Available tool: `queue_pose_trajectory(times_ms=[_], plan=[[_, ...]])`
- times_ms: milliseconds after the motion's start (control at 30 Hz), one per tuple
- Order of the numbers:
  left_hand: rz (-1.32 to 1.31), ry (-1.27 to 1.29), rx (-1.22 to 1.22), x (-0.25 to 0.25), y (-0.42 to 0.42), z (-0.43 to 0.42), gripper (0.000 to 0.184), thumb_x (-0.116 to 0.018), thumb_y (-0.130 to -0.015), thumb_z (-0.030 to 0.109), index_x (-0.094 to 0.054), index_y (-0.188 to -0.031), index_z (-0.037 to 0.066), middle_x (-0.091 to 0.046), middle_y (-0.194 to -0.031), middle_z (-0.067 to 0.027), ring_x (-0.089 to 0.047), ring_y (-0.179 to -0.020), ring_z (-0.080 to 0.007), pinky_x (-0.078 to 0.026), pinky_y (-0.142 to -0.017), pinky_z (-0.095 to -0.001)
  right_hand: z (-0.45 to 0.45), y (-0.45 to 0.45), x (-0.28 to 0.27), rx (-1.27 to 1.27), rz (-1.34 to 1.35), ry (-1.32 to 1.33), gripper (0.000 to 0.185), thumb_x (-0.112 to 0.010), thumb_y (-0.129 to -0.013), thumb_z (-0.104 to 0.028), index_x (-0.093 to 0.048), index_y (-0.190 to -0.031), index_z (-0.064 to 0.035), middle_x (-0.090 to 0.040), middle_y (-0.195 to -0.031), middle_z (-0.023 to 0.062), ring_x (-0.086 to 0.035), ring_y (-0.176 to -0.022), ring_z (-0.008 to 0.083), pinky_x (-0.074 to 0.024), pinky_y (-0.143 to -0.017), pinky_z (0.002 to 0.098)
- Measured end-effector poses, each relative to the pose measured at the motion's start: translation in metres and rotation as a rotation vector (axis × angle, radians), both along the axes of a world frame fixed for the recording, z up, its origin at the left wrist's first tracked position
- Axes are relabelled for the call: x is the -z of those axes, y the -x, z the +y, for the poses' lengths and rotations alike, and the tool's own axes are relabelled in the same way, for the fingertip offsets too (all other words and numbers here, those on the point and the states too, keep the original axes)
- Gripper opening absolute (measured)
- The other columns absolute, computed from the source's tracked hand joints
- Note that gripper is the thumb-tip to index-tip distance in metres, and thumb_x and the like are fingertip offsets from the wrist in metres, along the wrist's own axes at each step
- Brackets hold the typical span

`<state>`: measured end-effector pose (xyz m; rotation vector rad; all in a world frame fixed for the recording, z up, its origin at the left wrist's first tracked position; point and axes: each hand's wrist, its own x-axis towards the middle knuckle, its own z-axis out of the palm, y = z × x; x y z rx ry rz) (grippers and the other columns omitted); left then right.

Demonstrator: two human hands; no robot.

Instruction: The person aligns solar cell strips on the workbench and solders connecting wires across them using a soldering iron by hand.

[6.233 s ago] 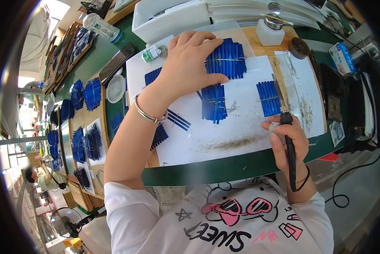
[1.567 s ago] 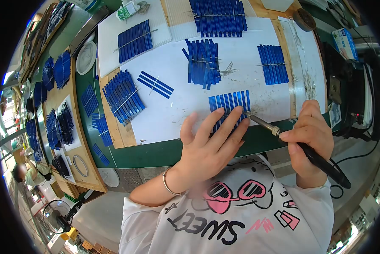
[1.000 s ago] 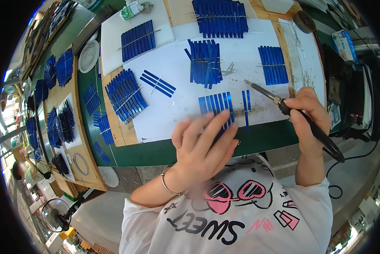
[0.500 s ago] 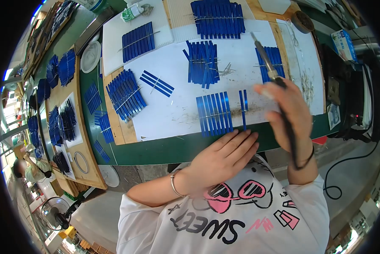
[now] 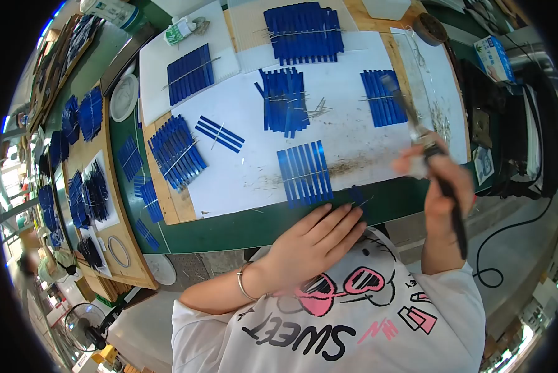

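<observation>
My right hand [image 5: 443,180] is wrapped round the handle of a soldering iron [image 5: 409,115]. The iron's metal shaft points up and away, over a bundle of blue strips [image 5: 381,96]. My left hand [image 5: 319,239] lies with its fingers stretched out at the near table edge, palm down. Right by its fingertips is a short dark blue strip piece [image 5: 357,196] with a thin wire; whether the fingers touch it is hidden. Just beyond that hand, a row of blue strips [image 5: 305,174] joined by a silver wire rests on the white sheet [image 5: 229,180].
Bundles of blue strips [image 5: 176,152] [image 5: 304,34] stand around the sheet, with loose wires [image 5: 319,109] in the middle. A round brown tin [image 5: 429,29] and a blue box [image 5: 494,59] are at the far right. On the left are a white dish [image 5: 124,97] and a side table [image 5: 123,214].
The narrow strip piece right of the row has shifted toward me, down to the table edge by my left fingertips. My right hand and the iron have moved right and lower. The view shifted slightly.
</observation>
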<state>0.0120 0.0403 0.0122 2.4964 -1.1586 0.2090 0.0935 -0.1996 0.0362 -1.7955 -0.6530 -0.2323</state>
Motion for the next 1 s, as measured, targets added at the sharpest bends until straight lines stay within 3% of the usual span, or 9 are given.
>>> queue_pose_trajectory(times_ms=[100, 133, 167, 233, 333, 467, 667, 933, 1000], plan=[[0.047, -0.022, -0.029, -0.001, -0.01, -0.021, 0.04, -0.057, -0.086, 0.014, -0.063, -0.125, 0.011, -0.056, -0.136, -0.0097, -0.053, -0.124, -0.0226, -0.042, -0.107, -0.0383, -0.032, 0.004, 0.01, 0.38, 0.026, -0.179, 0.087, -0.038, -0.094, -0.072, -0.056, -0.131, 0.0048, -0.066, -0.115, 0.0176, -0.064, -0.092, 0.0198, -0.0469, -0.094, 0.0377], [0.038, -0.014, -0.02, -0.001, -0.013, -0.027, 0.04, -0.057, -0.086, 0.014, -0.063, -0.125, 0.011, -0.056, -0.136, -0.0097, -0.053, -0.124, -0.0226, -0.042, -0.107, -0.0383, -0.037, -0.002, 0.006, 0.427, -0.031, -0.223, 0.081, -0.044, -0.098, -0.063, -0.054, -0.132, 0.0093, -0.062, -0.117, 0.0165, -0.06, -0.085, 0.017, -0.047, -0.083, 0.0286], [0.044, -0.032, -0.032, 0.0, -0.015, -0.032, 0.04, -0.056, -0.086, 0.014, -0.063, -0.125, 0.011, -0.055, -0.137, -0.0102, -0.052, -0.124, -0.0227, -0.042, -0.107, -0.0384, -0.042, -0.005, 0.0, 0.49, -0.009, -0.296, 0.056, -0.055, -0.1, -0.038, -0.056, -0.129, 0.0098, -0.064, -0.111, 0.0139, -0.057, -0.086, 0.016, -0.0455, -0.08, 0.0261], [0.043, -0.045, -0.042, 0.001, -0.018, -0.037, 0.041, -0.056, -0.086, 0.015, -0.063, -0.126, 0.011, -0.054, -0.138, -0.0106, -0.051, -0.124, -0.0228, -0.042, -0.107, -0.0385, -0.052, -0.01, -0.006, 0.674, 0.057, -0.289, 0.034, -0.058, -0.093, -0.01, -0.061, -0.122, 0.0078, -0.064, -0.11, 0.0118, -0.057, -0.088, 0.0146, -0.0447, -0.082, 0.0249], [0.016, 0.043, 0.011, 0.0, -0.018, -0.03, 0.038, -0.06, -0.084, 0.015, -0.065, -0.121, 0.008, -0.057, -0.133, -0.0119, -0.053, -0.124, -0.025, -0.043, -0.107, -0.0384, -0.062, -0.036, -0.008, 0.737, -0.029, -0.272, 0.027, -0.053, -0.091, -0.001, -0.064, -0.115, 0.0033, -0.061, -0.101, 0.0046, -0.05, -0.086, 0.0099, -0.0383, -0.077, 0.0215], [0.002, 0.135, 0.054, 0.007, -0.011, -0.022, 0.036, -0.062, -0.083, 0.014, -0.067, -0.118, 0.006, -0.059, -0.131, -0.0121, -0.054, -0.124, -0.0257, -0.045, -0.106, -0.0378, -0.057, -0.089, -0.035, 0.676, -0.118, -0.103, 0.017, -0.058, -0.088, -0.002, -0.067, -0.103, -0.0004, -0.06, -0.092, 0.0011, -0.049, -0.078, 0.0068, -0.0357, -0.069, 0.0199], [-0.032, 0.064, -0.013, 0.004, -0.014, -0.028, 0.034, -0.061, -0.084, 0.014, -0.066, -0.117, 0.006, -0.059, -0.133, -0.0114, -0.054, -0.123, -0.0256, -0.044, -0.107, -0.0371, -0.053, -0.155, -0.024, 0.568, 0.049, 0.019, 0.012, -0.064, -0.088, -0.009, -0.07, -0.096, -0.0033, -0.052, -0.073, -0.0043, -0.043, -0.064, 0.0033, -0.0322, -0.058, 0.02], [0.015, 0.044, -0.044, 0.008, -0.018, -0.037, 0.046, -0.057, -0.081, 0.016, -0.06, -0.127, 0.006, -0.057, -0.135, -0.0134, -0.056, -0.117, -0.0248, -0.043, -0.104, -0.0362, -0.049, -0.114, -0.034, 0.687, 0.014, -0.016, 0.013, -0.062, -0.089, -0.005, -0.069, -0.098, -0.0016, -0.054, -0.079, -0.0023, -0.044, -0.068, 0.0051, -0.0344, -0.061, 0.021], [0.057, -0.035, -0.029, 0.008, -0.015, -0.038, 0.05, -0.053, -0.086, 0.018, -0.052, -0.135, 0.005, -0.051, -0.141, -0.0142, -0.049, -0.126, -0.0262, -0.036, -0.11, -0.0385, -0.029, -0.091, -0.027, 0.614, -0.125, -0.266, 0.017, -0.06, -0.09, -0.004, -0.066, -0.105, 0.0005, -0.055, -0.088, 0.0003, -0.046, -0.076, 0.0066, -0.0359, -0.067, 0.0213]])
